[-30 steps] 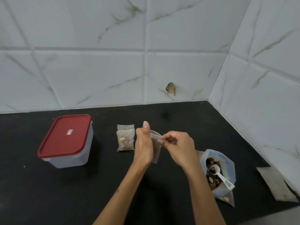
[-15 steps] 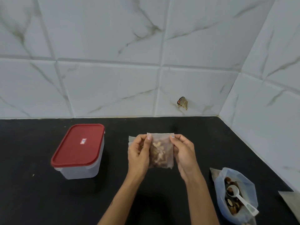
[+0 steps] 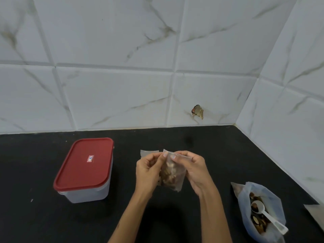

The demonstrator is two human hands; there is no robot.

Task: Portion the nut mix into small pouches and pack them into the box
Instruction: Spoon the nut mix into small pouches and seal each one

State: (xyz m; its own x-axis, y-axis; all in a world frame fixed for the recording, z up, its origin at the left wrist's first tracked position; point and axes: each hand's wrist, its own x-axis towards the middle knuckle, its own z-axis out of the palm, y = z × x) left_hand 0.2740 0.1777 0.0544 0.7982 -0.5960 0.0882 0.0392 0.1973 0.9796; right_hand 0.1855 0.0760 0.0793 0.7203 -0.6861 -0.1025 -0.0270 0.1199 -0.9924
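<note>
Both hands are pinching the top edge of a small clear plastic pouch of nuts point(image 3: 172, 174), holding it above the black counter point(image 3: 35, 221): left hand point(image 3: 149, 171) gripping the left corner, right hand point(image 3: 194, 170) the right. Red-lidded translucent box point(image 3: 84, 169) is sitting closed to the left. Open plastic bag of nut mix point(image 3: 263, 211) with white plastic spoon point(image 3: 268, 217) inside is lying to the right.

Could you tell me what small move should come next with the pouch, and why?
Probably press the top shut: both hands, left and right, pinch the filled pouch at its top edge, and the box is lidded.
</note>
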